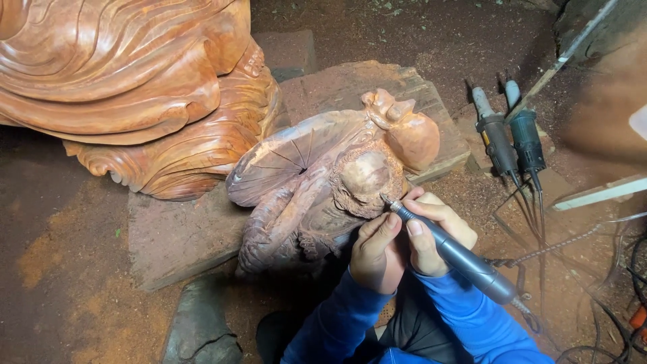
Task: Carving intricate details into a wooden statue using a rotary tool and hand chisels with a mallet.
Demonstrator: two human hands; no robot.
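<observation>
Head view, from the grip outward:
- right hand wrapped around grey rotary carving handpiece, tip touching small wooden figure
- left hand just beside, fingers steadying near the tip
- two power tools beyond, to the right
- large carved sculpture far left

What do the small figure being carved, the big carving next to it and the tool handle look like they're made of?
The small figure looks like raw reddish-brown wood, matt and dusty, with rough cut grooves. The big carving seems to be the same kind of wood but sanded smooth, with visible grain and a soft sheen. The tool handle, held in the right hand, looks like dull grey metal or plastic; which one is unclear.
</observation>
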